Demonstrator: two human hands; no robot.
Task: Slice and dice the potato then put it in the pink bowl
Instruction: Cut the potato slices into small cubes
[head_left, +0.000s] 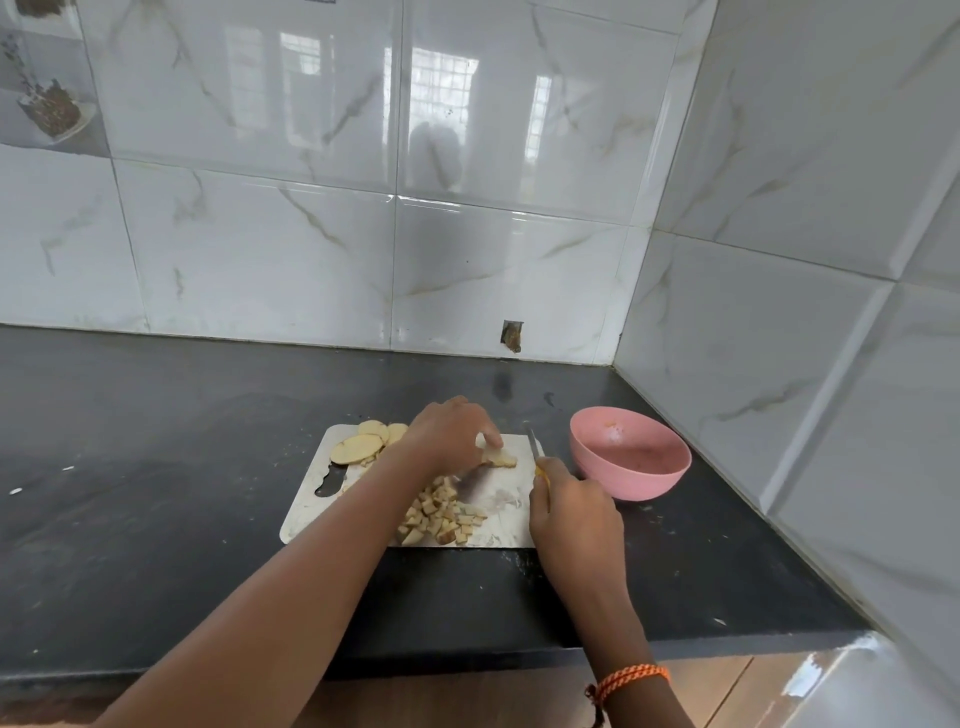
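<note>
A steel cutting board (311, 499) lies on the black counter. Several round potato slices (363, 444) are stacked at its far left corner. A heap of diced potato (441, 517) sits near its front edge. My left hand (452, 434) holds down a stack of potato slices (501, 458) at the board's far right, fingers curled over it. My right hand (571, 512) grips a yellow-handled knife (534, 447), blade pointing away, just right of that stack. The pink bowl (631, 454) stands right of the board; it looks empty apart from smears.
Tiled walls close the counter at the back and on the right, right behind the bowl. The counter's front edge runs below my forearms. Bare black counter (156, 441) stretches left of the board, with small white scraps (15, 491) on it.
</note>
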